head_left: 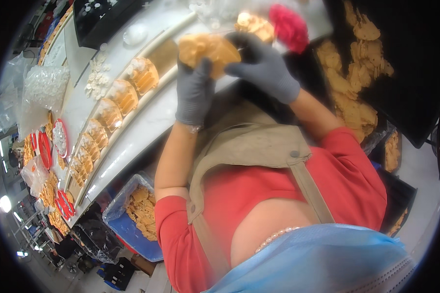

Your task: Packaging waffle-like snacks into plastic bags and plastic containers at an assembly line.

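Both my hands wear dark grey gloves. In front of me, over the near rail of a long work track, my left hand (195, 93) grips an orange-tan moulded piece (210, 52) with a rounded, bumpy shape. Its thumb lies over the piece's lower face. My right hand (268, 68) is closed about the right end of the same piece, thumb below and fingers above. Parts of the fingers are hidden behind it. Just beyond my right hand lie another orange piece (254, 27) and a bright pink-red, crumpled-looking bundle (289, 28).
A row of orange pieces (123, 96) lies along the track to the left. Small white parts (98, 75) are scattered behind it, near a clear bag (46, 85). A blue bin (154, 250) with orange pieces stands lower left; more orange pieces (349, 93) pile up at right.
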Tool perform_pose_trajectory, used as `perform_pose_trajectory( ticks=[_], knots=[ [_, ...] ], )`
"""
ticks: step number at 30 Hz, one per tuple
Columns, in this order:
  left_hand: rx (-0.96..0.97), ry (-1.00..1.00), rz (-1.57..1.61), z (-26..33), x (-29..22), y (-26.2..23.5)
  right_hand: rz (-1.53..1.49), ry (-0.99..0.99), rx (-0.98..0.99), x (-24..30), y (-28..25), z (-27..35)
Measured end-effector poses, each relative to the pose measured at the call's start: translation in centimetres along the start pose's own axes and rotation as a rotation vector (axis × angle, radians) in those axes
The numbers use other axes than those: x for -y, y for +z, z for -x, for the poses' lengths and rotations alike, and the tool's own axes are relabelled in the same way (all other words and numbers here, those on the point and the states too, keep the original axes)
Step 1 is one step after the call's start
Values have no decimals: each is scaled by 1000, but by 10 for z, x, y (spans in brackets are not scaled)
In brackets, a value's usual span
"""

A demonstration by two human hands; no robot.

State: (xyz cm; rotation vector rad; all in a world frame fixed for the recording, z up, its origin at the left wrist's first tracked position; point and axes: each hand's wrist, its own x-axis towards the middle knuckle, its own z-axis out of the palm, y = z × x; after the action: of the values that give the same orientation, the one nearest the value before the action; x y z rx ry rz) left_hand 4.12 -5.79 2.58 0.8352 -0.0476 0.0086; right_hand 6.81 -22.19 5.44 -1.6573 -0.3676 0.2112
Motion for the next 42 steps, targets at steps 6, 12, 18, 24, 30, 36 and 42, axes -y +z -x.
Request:
perform_pose_trajectory(
  ticks=[6,12,18,24,30,36,42],
  knots=[
    [118,-172,112,8,16,-12,331,-461,-141,-3,-6,7],
    [56,-153,209,12,10,-5,257,-397,-125,-4,-1,6],
    [-5,113,-122,16,-13,-2,340,-484,15,-9,-18,3],
    [-65,67,-458,20,-18,1,-163,-368,54,-8,-8,9],
    [11,105,-432,34,-8,21,45,-579,-82,3,-3,-2],
    [-13,297,-626,36,-4,28,-79,-463,-191,6,7,0],
    [-107,34,-685,41,11,19,171,-275,-100,-30,1,10]
  ],
)
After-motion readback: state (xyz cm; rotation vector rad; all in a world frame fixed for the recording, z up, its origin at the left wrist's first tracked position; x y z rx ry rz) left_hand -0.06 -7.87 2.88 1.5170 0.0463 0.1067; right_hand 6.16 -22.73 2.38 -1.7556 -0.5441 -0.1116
